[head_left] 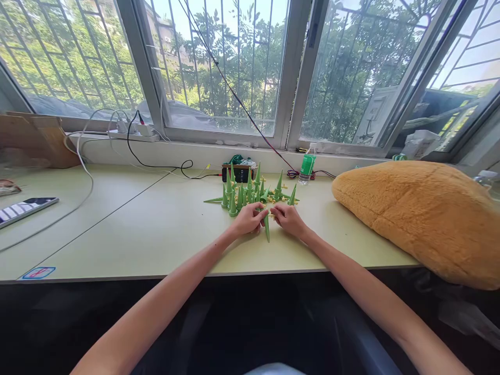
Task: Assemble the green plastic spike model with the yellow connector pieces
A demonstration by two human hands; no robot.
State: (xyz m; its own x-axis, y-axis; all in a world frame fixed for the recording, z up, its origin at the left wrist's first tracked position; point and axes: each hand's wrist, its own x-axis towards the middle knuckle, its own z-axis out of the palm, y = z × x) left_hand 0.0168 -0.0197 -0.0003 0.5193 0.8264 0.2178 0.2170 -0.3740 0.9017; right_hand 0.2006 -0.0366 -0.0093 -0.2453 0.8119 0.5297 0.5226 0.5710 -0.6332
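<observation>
My left hand (250, 219) is closed on a slim green plastic cone (267, 230), whose pointed end is tilted down toward the table's front edge. Close beside it, my right hand (289, 220) pinches a small yellow piece (273, 215) at its fingertips, near the cone's wide end. Its exact shape is too small to tell. Just beyond both hands stands a cluster of several green cones (233, 204), mostly upright on round bases. A few lie on their sides, such as one cone (213, 200) at the left. Little yellow bits show among them.
Behind the cones sits a dark device with a lit display (240, 175). A green-labelled bottle (307, 165) stands at the back. A big orange plush cushion (422, 213) covers the right side of the pale table (136, 234). Cables (88, 192) and a phone (27, 209) lie left.
</observation>
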